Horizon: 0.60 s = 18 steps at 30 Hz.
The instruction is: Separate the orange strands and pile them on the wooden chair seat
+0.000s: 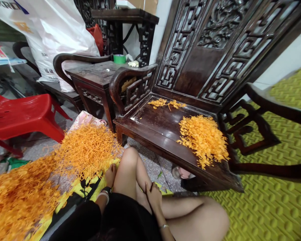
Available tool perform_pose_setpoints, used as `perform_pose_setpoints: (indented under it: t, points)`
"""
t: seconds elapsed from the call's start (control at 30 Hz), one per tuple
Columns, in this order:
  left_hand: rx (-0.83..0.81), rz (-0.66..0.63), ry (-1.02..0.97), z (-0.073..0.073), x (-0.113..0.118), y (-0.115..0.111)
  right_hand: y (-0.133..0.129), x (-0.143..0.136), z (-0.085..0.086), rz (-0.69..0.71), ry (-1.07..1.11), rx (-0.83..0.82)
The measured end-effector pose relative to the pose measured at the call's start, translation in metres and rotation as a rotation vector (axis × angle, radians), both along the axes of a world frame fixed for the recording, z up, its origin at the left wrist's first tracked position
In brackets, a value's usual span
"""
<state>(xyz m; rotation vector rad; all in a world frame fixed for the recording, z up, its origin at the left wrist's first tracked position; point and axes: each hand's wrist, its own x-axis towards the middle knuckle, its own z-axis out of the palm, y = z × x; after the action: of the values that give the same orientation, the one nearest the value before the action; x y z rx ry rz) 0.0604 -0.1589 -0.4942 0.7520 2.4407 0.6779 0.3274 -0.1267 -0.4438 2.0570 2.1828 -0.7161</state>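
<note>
My left hand (110,175) is beside my bent left leg, next to the large orange heap (87,150) of thin, curly strands on the floor; its fingers are too small and partly hidden to read. Lying on my lower leg is my right hand (154,195), with its fingers loosely spread and nothing in them. A smaller orange pile (205,139) sits on the right part of the dark carved wooden chair seat (160,125). Two little orange clumps (158,102) lie toward the back of that seat.
A red plastic stool (27,113) stands at the left. Behind it are large white sacks (57,30) and a dark side table (90,73) bearing a green tape roll (119,59). More orange strands (22,197) spread at the lower left. Yellow textured matting (271,201) lies at the right.
</note>
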Motion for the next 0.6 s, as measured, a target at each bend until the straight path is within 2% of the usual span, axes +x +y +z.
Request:
perform_pose_setpoints:
  t: [0.6]
  points:
    - [0.062, 0.025, 0.068, 0.0093, 0.0073, -0.0039, -0.0033, -0.0003, 0.0002, 0.006, -0.010, 0.006]
